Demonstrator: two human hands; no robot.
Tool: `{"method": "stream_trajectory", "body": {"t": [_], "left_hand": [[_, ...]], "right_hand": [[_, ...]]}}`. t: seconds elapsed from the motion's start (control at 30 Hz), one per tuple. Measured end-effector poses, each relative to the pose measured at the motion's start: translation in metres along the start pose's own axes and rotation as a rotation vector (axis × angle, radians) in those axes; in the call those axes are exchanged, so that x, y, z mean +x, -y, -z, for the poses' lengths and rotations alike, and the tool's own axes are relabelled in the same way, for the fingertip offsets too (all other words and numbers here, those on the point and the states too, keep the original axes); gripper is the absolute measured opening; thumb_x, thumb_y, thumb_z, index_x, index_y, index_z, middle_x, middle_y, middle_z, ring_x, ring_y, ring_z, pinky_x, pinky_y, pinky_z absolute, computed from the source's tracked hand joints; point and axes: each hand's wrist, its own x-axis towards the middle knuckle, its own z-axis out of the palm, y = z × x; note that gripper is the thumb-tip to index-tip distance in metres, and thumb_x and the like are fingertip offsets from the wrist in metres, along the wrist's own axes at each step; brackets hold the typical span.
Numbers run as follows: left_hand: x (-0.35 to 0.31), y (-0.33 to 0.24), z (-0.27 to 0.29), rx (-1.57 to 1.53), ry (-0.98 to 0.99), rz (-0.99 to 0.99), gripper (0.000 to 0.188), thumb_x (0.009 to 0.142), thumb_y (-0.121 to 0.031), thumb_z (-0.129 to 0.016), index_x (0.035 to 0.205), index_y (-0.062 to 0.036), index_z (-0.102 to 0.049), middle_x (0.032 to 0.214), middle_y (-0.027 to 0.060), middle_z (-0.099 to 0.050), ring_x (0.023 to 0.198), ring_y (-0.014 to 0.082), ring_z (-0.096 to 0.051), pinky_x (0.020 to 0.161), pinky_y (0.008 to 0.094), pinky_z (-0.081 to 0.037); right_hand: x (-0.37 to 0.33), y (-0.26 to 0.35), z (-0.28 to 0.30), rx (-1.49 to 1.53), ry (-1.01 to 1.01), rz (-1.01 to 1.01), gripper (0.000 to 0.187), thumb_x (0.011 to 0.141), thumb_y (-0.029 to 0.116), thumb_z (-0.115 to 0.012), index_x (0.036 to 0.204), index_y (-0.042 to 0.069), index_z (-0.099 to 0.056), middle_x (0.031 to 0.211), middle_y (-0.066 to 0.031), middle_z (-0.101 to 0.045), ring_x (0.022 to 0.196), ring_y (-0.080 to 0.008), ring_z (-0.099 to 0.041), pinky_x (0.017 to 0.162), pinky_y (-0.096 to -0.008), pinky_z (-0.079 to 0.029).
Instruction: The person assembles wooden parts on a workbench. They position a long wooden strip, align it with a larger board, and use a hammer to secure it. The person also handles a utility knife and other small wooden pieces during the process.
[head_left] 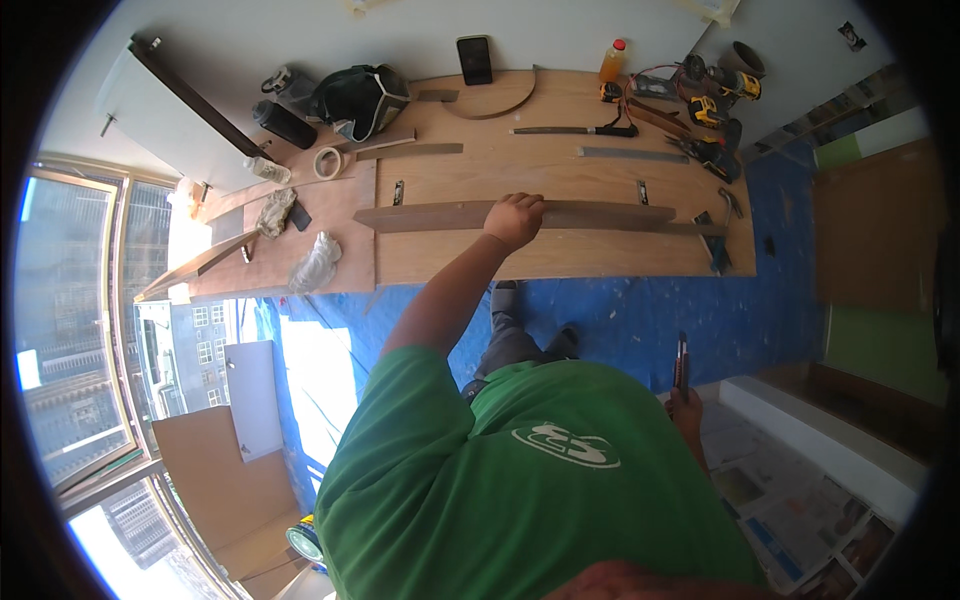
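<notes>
My left hand (514, 221) is closed over the upper edge of a long brown wooden board (600, 214), near its middle. The board lies across the front part of a plywood worktop (480, 258). Two small metal hinges (398, 192) sit just behind it, one toward each end. Low at my right side, away from the worktop, my right hand (685, 408) is wrapped round a utility knife (682, 362) that points upward. A hammer (729, 204) and a blue-handled tool (718, 255) lie by the board's right end.
Cordless drills (735, 84), a juice bottle (612, 62), a phone (475, 61) and a black bag (362, 100) line the back. A tape roll (328, 163) and a crumpled plastic bag (316, 263) lie left. Blue sheeting (620, 300) covers the floor; windows (75, 320) stand left.
</notes>
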Motion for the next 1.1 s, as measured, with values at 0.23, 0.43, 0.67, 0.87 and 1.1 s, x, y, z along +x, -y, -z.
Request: {"method": "stream_trajectory", "body": {"t": [0.23,0.43,0.67,0.87,1.1], "left_hand": [[-0.053,0.042,0.048,0.161,-0.043,0.219,0.027,0.093,-0.020,-0.062,0.118,-0.0102,-0.068,0.126,0.0090,-0.069,0.120,0.0285,-0.063,0.105,0.0448,-0.047],[-0.084,0.064,0.058,0.315,-0.023,0.413,0.030,0.096,-0.023,-0.062,0.124,-0.0140,-0.067,0.130,0.0072,-0.068,0.128,0.0285,-0.059,0.110,0.0482,-0.043],[-0.085,0.074,0.050,0.231,-0.098,0.363,0.016,0.094,-0.019,-0.062,0.107,-0.0141,-0.070,0.121,0.0062,-0.072,0.120,0.0298,-0.064,0.106,0.0490,-0.047],[-0.082,0.074,0.050,0.177,-0.099,0.414,0.012,0.095,-0.017,-0.060,0.104,-0.0104,-0.066,0.114,0.0087,-0.072,0.118,0.0312,-0.065,0.105,0.0486,-0.047],[-0.076,0.063,0.055,0.044,-0.005,0.432,0.014,0.097,-0.015,-0.057,0.109,-0.0089,-0.061,0.120,0.0106,-0.069,0.123,0.0314,-0.061,0.109,0.0501,-0.044]], "right_hand": [[0.010,-0.011,0.006,-0.013,-0.009,0.003,0.018,0.099,0.020,-0.068,0.098,0.003,-0.063,0.066,-0.0026,-0.061,0.055,-0.0095,-0.059,0.048,-0.0271,-0.046],[0.017,-0.027,0.016,-0.039,0.028,-0.009,0.017,0.099,0.019,-0.067,0.097,0.002,-0.062,0.065,-0.0034,-0.061,0.053,-0.0106,-0.059,0.047,-0.0289,-0.046],[0.030,-0.039,0.028,-0.006,0.051,0.052,0.017,0.099,0.018,-0.068,0.097,0.002,-0.062,0.065,-0.0034,-0.061,0.053,-0.0110,-0.059,0.047,-0.0286,-0.047],[0.033,-0.036,0.029,-0.064,-0.005,0.023,0.016,0.098,0.016,-0.068,0.097,0.001,-0.061,0.066,-0.0036,-0.061,0.051,-0.0115,-0.058,0.046,-0.0288,-0.046],[0.034,-0.016,0.011,0.045,0.016,0.016,0.018,0.099,0.019,-0.067,0.096,0.004,-0.059,0.065,-0.0022,-0.058,0.050,-0.0097,-0.055,0.044,-0.0281,-0.043]]}}
